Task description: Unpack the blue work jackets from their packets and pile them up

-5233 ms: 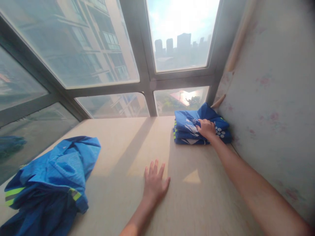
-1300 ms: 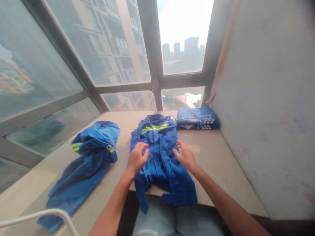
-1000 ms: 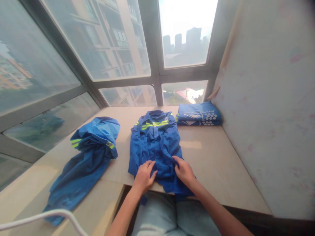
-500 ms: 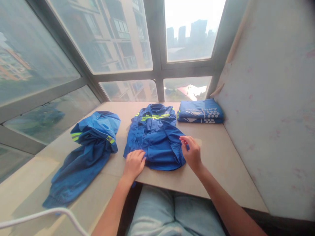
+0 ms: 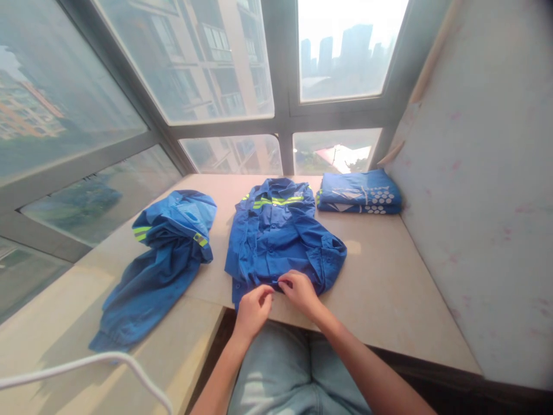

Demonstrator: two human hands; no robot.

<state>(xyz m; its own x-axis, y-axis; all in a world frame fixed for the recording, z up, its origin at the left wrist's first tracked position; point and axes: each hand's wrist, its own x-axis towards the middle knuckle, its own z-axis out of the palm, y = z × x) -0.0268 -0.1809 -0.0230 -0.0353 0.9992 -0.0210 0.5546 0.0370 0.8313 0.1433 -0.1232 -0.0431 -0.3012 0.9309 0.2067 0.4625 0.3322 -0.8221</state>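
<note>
A blue work jacket [image 5: 276, 230] with yellow-green reflective stripes lies front up on the wooden surface, its collar toward the window and its sleeves lying over the body. At its near hem, my left hand [image 5: 254, 311] is closed in a pinch on the jacket's edge. Just to the right, my right hand [image 5: 299, 293] also pinches the hem, the two sets of fingertips almost meeting. The fingers cover part of that edge. The right sleeve end bulges out at the jacket's right side.
To the left lies a second crumpled blue work garment [image 5: 159, 265] with reflective bands. Folded blue cloth with white print [image 5: 360, 193] sits at the back right, against the wall [image 5: 484, 202]. A white cable [image 5: 86, 363] crosses the lower left. Windows stand behind the wooden surface [image 5: 389, 288].
My right hand has moved left from the jacket's right side to the near hem. My left hand has shifted right and nearer, and both now pinch the edge. The view has tilted slightly.
</note>
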